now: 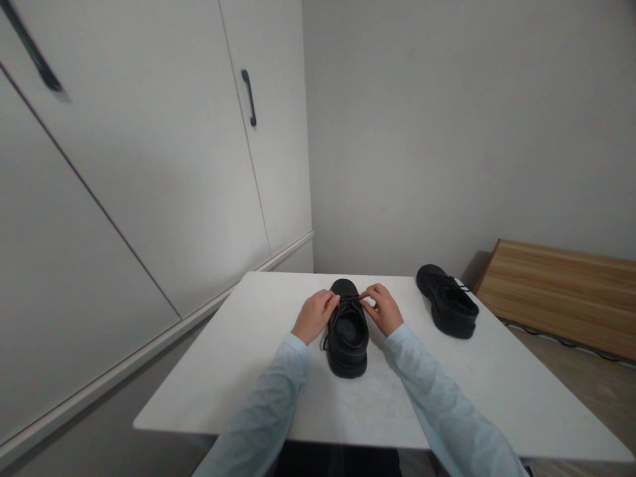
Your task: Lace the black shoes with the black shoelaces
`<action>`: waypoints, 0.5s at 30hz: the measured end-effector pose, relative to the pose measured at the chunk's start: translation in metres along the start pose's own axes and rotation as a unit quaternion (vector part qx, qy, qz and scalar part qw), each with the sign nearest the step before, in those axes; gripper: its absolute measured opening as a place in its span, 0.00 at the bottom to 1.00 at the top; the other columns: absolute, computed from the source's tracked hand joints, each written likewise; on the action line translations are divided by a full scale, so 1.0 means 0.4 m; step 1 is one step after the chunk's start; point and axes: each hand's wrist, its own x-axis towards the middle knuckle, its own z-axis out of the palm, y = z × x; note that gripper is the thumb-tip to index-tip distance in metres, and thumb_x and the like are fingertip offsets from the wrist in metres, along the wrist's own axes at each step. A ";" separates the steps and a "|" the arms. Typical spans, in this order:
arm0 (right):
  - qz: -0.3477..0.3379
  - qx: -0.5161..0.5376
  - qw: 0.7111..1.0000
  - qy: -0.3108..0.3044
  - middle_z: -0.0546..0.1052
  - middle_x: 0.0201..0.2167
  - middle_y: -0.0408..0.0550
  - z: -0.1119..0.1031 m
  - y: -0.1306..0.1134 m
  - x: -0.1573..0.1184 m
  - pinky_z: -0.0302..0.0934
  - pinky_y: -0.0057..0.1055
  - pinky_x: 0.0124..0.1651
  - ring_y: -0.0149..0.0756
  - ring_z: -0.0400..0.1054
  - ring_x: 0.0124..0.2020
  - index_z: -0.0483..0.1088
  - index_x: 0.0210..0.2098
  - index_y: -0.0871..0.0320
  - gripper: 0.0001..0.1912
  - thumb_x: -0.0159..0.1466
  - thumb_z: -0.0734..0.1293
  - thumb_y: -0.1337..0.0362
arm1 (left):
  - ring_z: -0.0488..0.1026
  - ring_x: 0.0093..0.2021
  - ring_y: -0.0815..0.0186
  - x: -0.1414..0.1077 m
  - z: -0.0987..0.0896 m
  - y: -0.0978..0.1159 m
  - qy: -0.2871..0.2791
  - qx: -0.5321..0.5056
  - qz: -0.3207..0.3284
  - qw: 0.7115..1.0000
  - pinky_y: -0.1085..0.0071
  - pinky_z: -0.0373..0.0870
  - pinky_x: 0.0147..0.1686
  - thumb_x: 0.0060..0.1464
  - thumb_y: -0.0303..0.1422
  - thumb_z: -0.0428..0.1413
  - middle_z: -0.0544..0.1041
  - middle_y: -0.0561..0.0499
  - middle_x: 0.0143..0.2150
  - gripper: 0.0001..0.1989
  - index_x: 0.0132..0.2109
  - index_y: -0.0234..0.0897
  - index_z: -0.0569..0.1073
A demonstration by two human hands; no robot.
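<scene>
A black lace-up shoe (pixel 348 358) rests sole-down on the white table (pixel 238 384), its toe pointing away from me and its heel towards me. My left hand (pixel 317 314) is at the left side of the lacing, with thumb and fingers pinched together at the dark shoelace (pixel 349 299). On the other side, my right hand (pixel 381 309) also pinches at the lace between thumb and fingertips. The lace runs across the shoe's upper between the two hands. A loop of lace hangs at the shoe's left side.
Another black lace-up shoe (pixel 448 303) stands near the table's right edge. Beyond that edge is a wood-grain board (pixel 566 291). White cabinet doors (pixel 149 165) with dark handles rise on the left, and a plain grey wall (pixel 462 132) stands behind the table.
</scene>
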 end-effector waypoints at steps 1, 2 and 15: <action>0.006 0.029 1.000 0.001 0.70 0.33 0.49 -0.001 -0.003 0.001 0.63 0.31 0.35 0.37 0.64 0.36 0.70 0.32 0.56 0.05 0.60 0.62 0.64 | 0.69 0.34 0.66 0.000 0.000 0.000 -0.001 0.001 0.000 1.000 0.70 0.63 0.37 0.61 0.39 0.41 0.72 0.50 0.30 0.18 0.31 0.37 0.70; 0.016 0.060 0.998 0.000 0.71 0.32 0.49 -0.002 -0.007 0.002 0.62 0.30 0.33 0.36 0.64 0.33 0.70 0.31 0.57 0.05 0.59 0.63 0.64 | 0.69 0.34 0.66 0.000 0.000 0.000 -0.002 0.002 0.000 1.000 0.70 0.63 0.36 0.61 0.39 0.41 0.72 0.50 0.30 0.18 0.31 0.37 0.70; 0.140 0.200 0.970 -0.012 0.74 0.22 0.46 0.012 0.016 0.006 0.60 0.29 0.28 0.32 0.65 0.24 0.72 0.27 0.60 0.14 0.55 0.66 0.53 | 0.68 0.33 0.67 -0.001 0.013 -0.014 0.011 -0.004 0.000 1.000 0.71 0.65 0.35 0.60 0.36 0.45 0.72 0.50 0.32 0.12 0.33 0.37 0.70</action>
